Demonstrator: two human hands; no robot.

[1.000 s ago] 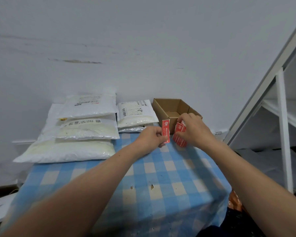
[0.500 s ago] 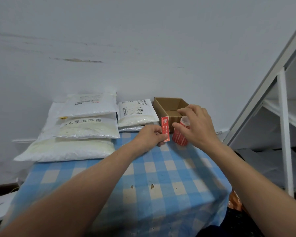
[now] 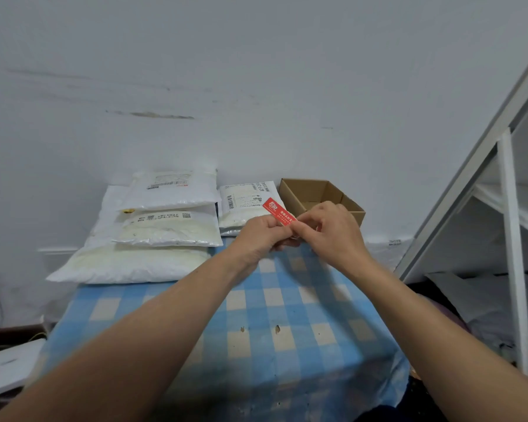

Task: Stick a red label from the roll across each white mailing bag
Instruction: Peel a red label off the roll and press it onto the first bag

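Head view: both hands meet above the far end of the blue checked tablecloth with one red label between them. The left hand pinches the label's near end, and the right hand, fingers curled, nips that same end from the other side. The strip slants up and away, free of any bag. The roll itself is not visible. The label seems to be off the roll but not yet stuck down. The nearest white mailing bag lies just beyond, beside an open cardboard box, and a stack of white bags sits to its left. Next, the label likely needs stretching flat and lowering squarely across a bag.
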